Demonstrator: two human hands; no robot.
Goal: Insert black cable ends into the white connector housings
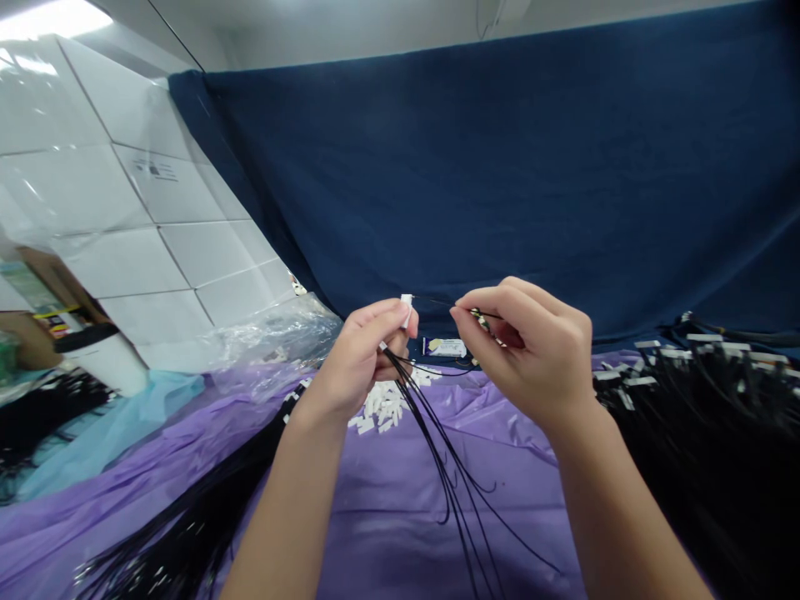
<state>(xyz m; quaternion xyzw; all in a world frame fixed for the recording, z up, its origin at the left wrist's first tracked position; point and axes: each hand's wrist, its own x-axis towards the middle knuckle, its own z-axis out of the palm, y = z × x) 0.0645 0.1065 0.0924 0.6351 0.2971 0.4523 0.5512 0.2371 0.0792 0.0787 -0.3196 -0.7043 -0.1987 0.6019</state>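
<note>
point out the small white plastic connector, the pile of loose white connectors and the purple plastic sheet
small white plastic connector [407,302], head view, top end
pile of loose white connectors [382,407], head view, middle
purple plastic sheet [387,508], head view, bare part

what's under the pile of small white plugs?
The white plugs lie on a purple sheet that covers the table. Black wires hang from the left hand in front of them. What is under the sheet cannot be seen.

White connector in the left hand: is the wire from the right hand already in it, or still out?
Out. The wire tip pinched by the right hand sits apart from the white connector held by the left hand.
</note>
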